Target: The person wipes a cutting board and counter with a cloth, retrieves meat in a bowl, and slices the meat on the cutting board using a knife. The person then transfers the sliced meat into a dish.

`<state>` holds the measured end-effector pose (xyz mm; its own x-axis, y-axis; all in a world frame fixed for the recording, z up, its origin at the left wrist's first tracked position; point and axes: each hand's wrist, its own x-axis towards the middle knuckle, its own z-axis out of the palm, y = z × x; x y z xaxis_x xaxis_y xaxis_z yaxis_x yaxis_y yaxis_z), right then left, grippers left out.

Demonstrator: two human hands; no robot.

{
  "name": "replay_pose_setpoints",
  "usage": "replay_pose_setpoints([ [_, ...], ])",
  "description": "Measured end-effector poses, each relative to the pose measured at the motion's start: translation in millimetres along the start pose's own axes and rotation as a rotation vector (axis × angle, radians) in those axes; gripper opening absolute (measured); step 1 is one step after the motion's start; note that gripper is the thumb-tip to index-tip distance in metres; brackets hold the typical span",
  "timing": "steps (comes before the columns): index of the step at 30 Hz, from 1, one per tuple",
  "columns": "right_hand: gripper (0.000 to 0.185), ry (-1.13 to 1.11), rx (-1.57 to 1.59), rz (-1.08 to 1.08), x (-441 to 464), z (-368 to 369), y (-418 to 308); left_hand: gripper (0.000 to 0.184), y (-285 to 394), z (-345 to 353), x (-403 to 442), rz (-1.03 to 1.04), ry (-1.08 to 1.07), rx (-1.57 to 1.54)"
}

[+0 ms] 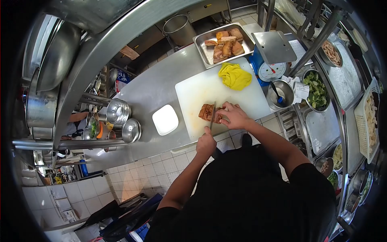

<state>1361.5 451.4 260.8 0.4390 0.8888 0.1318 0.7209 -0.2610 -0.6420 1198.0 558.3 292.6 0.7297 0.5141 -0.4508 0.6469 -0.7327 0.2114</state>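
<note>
At the frame's centre, the browned meat [206,112] lies on the cutting board [189,92], its right part gripped under the right hand's [237,117] bent fingers; the left hand's [206,144] fingers wrap the knife [213,114]. Up top, a metal tray [206,55] holds meat chunks [227,49]; at upper right, a bowl [322,109] holds greens [315,86].

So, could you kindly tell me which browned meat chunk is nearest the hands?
The chunk at the knife on the white board; the others sit farther off, in the steel tray beyond the yellow cloth.
</note>
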Motion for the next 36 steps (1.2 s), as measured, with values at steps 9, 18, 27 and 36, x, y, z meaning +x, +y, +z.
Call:
replay_pose_setpoints([
  [9, 0.038, -0.482, -0.416, -0.017, 34.5, -20.4, -20.4, 0.025, 6.4, -17.4, 7.8, 0.017, 0.01, -0.057],
  [18, 0.036, -0.554, -0.408, 0.017, 45.2, -20.8, -16.5, 0.02, 5.8, -21.5, 5.9, 0.032, 0.035, -0.087],
  [27, 0.053, -0.196, -0.051, 0.189, 18.0, -10.5, -3.9, 0.025, 4.1, -20.3, 3.6, 0.024, -0.031, -0.002],
  [36, 0.054, -0.005, 0.152, 0.325, 10.3, -0.9, -15.1, 0.028, -6.3, -18.8, -9.7, 0.046, -0.085, 0.028],
])
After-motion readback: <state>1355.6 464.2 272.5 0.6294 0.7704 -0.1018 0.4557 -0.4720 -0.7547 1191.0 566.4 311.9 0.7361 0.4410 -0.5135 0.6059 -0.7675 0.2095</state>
